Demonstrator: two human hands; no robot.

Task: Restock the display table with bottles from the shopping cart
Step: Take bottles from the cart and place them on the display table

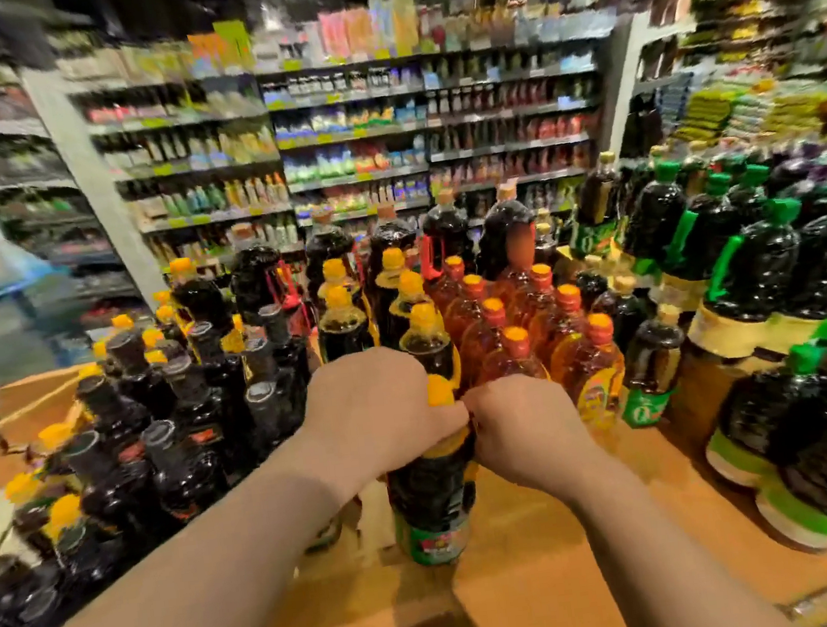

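Both hands on dark bottle (pixel 435 496), upright near surface (pixel 556 544) front edge: left hand (pixel 380 404) grips yellow cap, right hand (pixel 522 429) fingers curled at neck.

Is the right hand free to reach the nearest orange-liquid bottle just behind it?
Probably not yet. The right hand and left hand both grip the dark yellow-capped bottle standing on the display table. The orange bottle is close and unobstructed, once the hand lets go.

A shop (stocked shelves (pixel 430 120), bottle display (pixel 506 333)).
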